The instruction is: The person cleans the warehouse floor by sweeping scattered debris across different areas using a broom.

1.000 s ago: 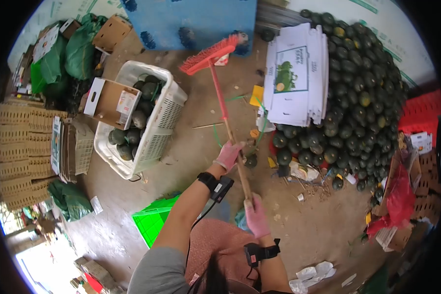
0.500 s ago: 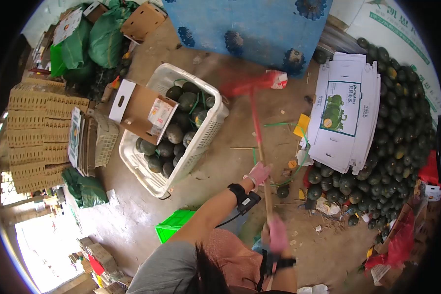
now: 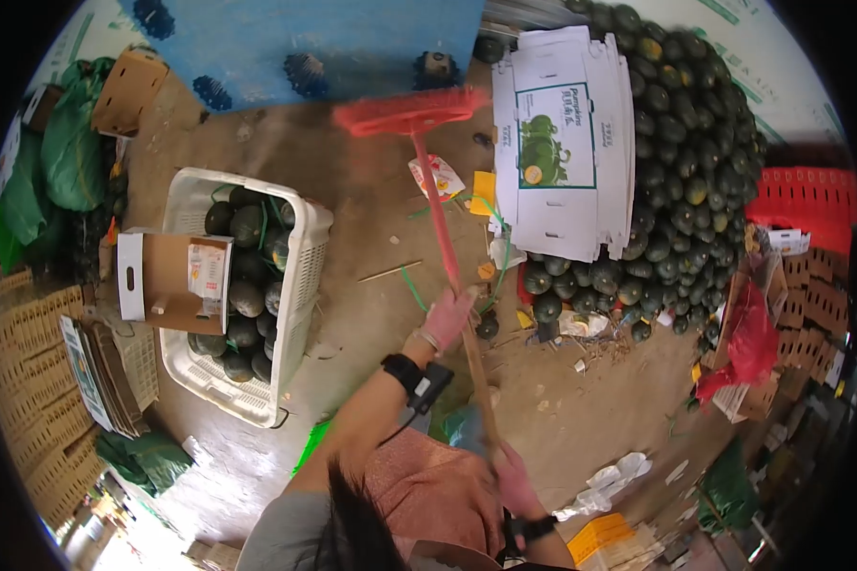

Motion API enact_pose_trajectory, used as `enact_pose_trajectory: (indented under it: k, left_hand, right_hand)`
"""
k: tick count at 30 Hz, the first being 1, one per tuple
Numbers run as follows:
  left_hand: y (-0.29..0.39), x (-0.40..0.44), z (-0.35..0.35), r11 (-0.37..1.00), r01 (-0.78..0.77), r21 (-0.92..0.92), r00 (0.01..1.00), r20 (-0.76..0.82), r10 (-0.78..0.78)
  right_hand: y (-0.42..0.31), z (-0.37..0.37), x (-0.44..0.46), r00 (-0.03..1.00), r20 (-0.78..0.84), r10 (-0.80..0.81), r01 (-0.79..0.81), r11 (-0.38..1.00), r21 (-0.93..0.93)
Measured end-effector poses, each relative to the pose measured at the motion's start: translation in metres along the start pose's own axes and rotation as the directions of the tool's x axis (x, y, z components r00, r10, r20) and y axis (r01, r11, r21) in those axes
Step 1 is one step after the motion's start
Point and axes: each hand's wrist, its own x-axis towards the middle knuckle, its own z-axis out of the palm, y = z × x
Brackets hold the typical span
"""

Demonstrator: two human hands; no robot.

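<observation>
A broom with a red head [image 3: 405, 112] and a long handle, red above and wooden below [image 3: 483, 385], slants across the middle of the view. Closed round the handle about halfway up is my left hand [image 3: 448, 319], in a pink glove. Lower down, close to my body, my right hand [image 3: 516, 483], also pink-gloved, grips the end of the same handle. The blurred head sits by the lower edge of a blue panel [image 3: 286, 38]. On the floor just nearer to me lies a red and white scrap [image 3: 435, 176], beside a yellow piece [image 3: 484, 193].
Left stands a white crate [image 3: 300, 257] of dark green pumpkins with an open carton [image 3: 167, 285] on it. Flattened white cartons [image 3: 567, 214] lie against a big pumpkin pile [image 3: 686, 143] at right. Green straps [image 3: 411, 290] and a thin stick [image 3: 390, 271] lie on the floor.
My view has swung right. The broom head has moved to the far side of the red and white scrap, which now lies farther from the blue panel. Both hands keep hold of the handle.
</observation>
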Motion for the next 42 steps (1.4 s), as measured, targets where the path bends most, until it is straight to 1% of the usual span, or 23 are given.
enact_pose_trajectory:
  k: [1, 3, 4, 6, 8, 11, 12, 13, 14, 16, 18, 22, 24, 25, 27, 29, 30, 32, 35, 39, 40, 41, 42]
  left_hand:
    - [-0.003, 0.013, -0.001, 0.998, -0.032, 0.059, 0.999, -0.02, 0.033]
    - [-0.021, 0.039, 0.003, 0.988, -0.027, 0.154, 0.999, -0.012, 0.029]
    - [-0.038, 0.052, 0.009, 0.983, 0.014, 0.185, 1.0, 0.014, -0.016]
    - [-0.048, 0.051, 0.014, 0.975, 0.101, 0.199, 0.992, 0.051, -0.114]
    - [-0.045, 0.044, 0.012, 0.969, 0.183, 0.164, 0.978, 0.067, -0.196]
    - [-0.105, 0.031, 0.02, 0.866, -0.167, 0.472, 0.973, -0.064, 0.222]
    - [-0.123, 0.021, 0.023, 0.898, 0.156, 0.411, 0.988, -0.072, -0.139]
    - [-0.117, -0.012, 0.02, 0.928, -0.019, 0.373, 1.0, 0.011, 0.016]
    - [-0.148, -0.032, 0.022, 0.895, 0.126, 0.429, 0.977, 0.104, -0.187]
    - [-0.2, -0.08, 0.04, 0.9, 0.164, 0.404, 0.953, 0.17, -0.25]
    - [-0.216, -0.125, 0.059, 0.872, 0.311, 0.377, 0.905, 0.163, -0.393]
    - [-0.178, -0.12, 0.07, 0.949, 0.238, 0.209, 0.957, 0.118, -0.266]
    - [-0.116, -0.084, 0.062, 0.979, 0.177, 0.103, 0.979, 0.081, -0.185]
    - [-0.084, -0.065, 0.058, 0.987, 0.136, 0.085, 0.99, 0.025, -0.139]
    - [-0.094, 0.006, 0.053, 0.944, 0.083, 0.319, 0.996, -0.059, -0.068]
    - [-0.051, 0.023, 0.048, 0.918, 0.046, 0.393, 0.995, -0.103, -0.006]
    - [-0.056, 0.037, 0.047, 0.916, 0.052, 0.397, 0.993, -0.116, -0.006]
    - [-0.072, 0.058, 0.042, 0.909, 0.062, 0.412, 0.99, -0.143, -0.003]
    - [-0.087, 0.05, 0.035, 0.802, 0.029, 0.597, 0.993, -0.108, 0.045]
    - [-0.13, 0.023, 0.036, 0.798, 0.188, 0.572, 0.966, 0.038, -0.254]
    - [-0.157, 0.008, 0.041, 0.809, 0.063, 0.585, 0.997, 0.005, -0.081]
    - [-0.183, -0.008, 0.046, 0.797, -0.064, 0.6, 0.995, -0.024, 0.098]
    - [-0.172, -0.031, 0.046, 0.761, 0.147, 0.632, 0.965, 0.078, -0.25]
  right_hand:
    - [-0.018, 0.021, 0.023, 0.996, 0.015, -0.085, 0.085, 0.995, -0.047]
    - [-0.018, 0.043, 0.068, 0.995, 0.084, -0.062, 0.04, 0.969, 0.242]
    - [-0.002, 0.044, 0.093, 0.986, 0.166, 0.025, -0.112, 0.836, 0.538]
    - [0.013, 0.044, 0.102, 0.942, 0.313, 0.118, -0.297, 0.727, 0.62]
    - [0.019, 0.041, 0.088, 0.921, 0.32, 0.223, -0.379, 0.703, 0.602]
    - [0.046, 0.033, 0.002, 0.883, 0.114, 0.455, -0.456, 0.777, 0.435]
    - [0.077, 0.029, -0.029, 0.843, 0.041, 0.536, -0.508, 0.768, 0.389]
    - [0.097, 0.009, -0.074, 0.747, 0.572, 0.339, -0.644, 0.584, 0.494]
    - [0.121, -0.006, -0.099, 0.674, 0.687, 0.272, -0.692, 0.556, 0.46]
    - [0.173, -0.027, -0.138, 0.823, 0.298, 0.484, -0.547, 0.816, 0.185]
    - [0.227, -0.055, -0.172, 0.859, 0.141, 0.492, -0.489, 0.87, -0.06]
    - [0.205, -0.066, -0.158, 0.884, 0.084, 0.46, -0.466, 0.88, 0.089]
    - [0.164, -0.048, -0.102, 0.94, -0.136, 0.314, -0.327, 0.941, -0.086]
    - [0.18, -0.043, -0.069, 0.974, -0.205, 0.094, -0.123, 0.983, -0.133]
    - [0.127, -0.024, -0.007, 0.939, -0.291, -0.185, 0.087, 0.944, -0.318]
    - [0.067, -0.006, 0.049, 0.945, -0.267, -0.188, 0.113, 0.956, -0.271]
    - [0.06, 0.003, 0.084, 0.753, -0.284, -0.594, 0.461, 0.784, -0.416]
    - [0.01, 0.011, 0.102, 0.996, -0.093, 0.004, 0.016, 0.978, 0.21]
    - [0.035, 0.021, 0.116, 0.996, -0.04, 0.083, -0.061, 0.916, 0.396]
    - [0.123, 0.015, 0.031, 0.996, -0.004, 0.087, -0.084, 0.972, 0.22]
    - [0.155, 0.017, -0.004, 0.997, -0.07, -0.038, 0.045, 0.994, 0.1]
    - [0.167, 0.013, -0.041, 0.992, -0.051, 0.113, -0.104, 0.981, 0.166]
    - [0.179, 0.009, -0.079, 0.964, -0.031, 0.262, -0.249, 0.941, 0.229]
